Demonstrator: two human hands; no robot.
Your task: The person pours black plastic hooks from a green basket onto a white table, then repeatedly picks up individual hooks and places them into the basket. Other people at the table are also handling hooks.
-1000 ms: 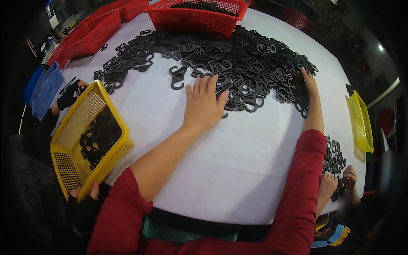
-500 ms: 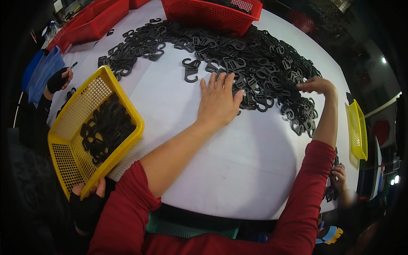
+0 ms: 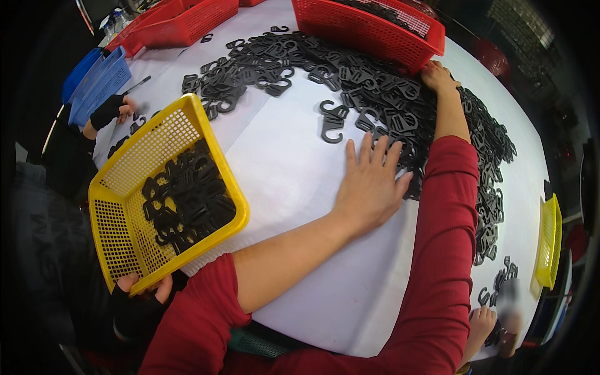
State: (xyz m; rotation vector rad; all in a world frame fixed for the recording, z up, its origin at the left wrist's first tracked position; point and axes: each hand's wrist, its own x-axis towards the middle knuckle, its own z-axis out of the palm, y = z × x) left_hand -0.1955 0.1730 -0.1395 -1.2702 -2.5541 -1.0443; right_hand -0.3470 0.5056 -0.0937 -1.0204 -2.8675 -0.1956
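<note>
Bright, diffuse light whitens the tabletop (image 3: 281,144) at centre, greying softly toward the bottom; surroundings sit dim, corners black; fisheye bends edges near the rim; a co-worker's hand (image 3: 510,317), lower right, smears with blur

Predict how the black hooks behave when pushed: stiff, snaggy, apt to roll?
Probably stiff: the loose black hooks hold their open curves without sagging. Likely to snag, since open hooks overlap throughout the pile, so pushing one may drag others. Rolling seems unlikely: the loose ones look flat and lie on the white table.
</note>
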